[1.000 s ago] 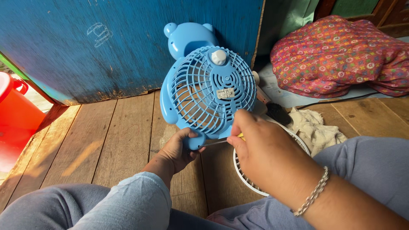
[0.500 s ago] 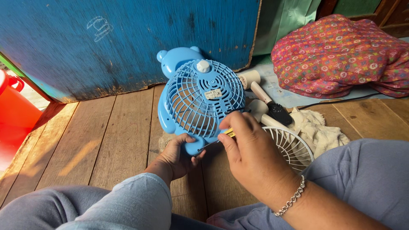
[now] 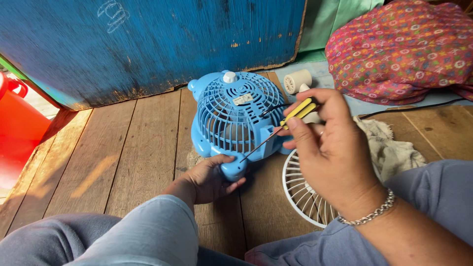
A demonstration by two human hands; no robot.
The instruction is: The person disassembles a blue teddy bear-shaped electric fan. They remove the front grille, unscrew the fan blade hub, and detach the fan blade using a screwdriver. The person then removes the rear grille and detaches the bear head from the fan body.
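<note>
Fan: small blue plastic fan housing (image 3: 231,118) with a rounded ribbed grille and a white knob on top, lying tilted on the wooden plank floor (image 3: 123,148), near the foot of the blue wall.
Left hand: left hand (image 3: 212,177) curled around the fan's lower rim, thumb and fingers closed on the smooth blue plastic.
Right hand: right hand (image 3: 330,148) pinched shut on the yellow-and-black handled screwdriver (image 3: 281,125); a silver chain bracelet (image 3: 369,214) circles the wrist.
Screwdriver: thin dark metal shaft runs down-left, its tip at the fan's lower edge, just above the left thumb.
Loose grille: round white plastic fan grille (image 3: 308,192), thin radial ribs, flat on the floor under the right wrist.
Cloth: crumpled off-white rag (image 3: 391,148), soft folds, just right of the hand.
Edges: worn blue painted board wall (image 3: 148,44) closes the far side; patterned red fabric bundle (image 3: 404,49) crowds the right; red plastic bucket (image 3: 17,128) stands at the left edge.
Open room: bare planks left of the fan, between it and the bucket.
</note>
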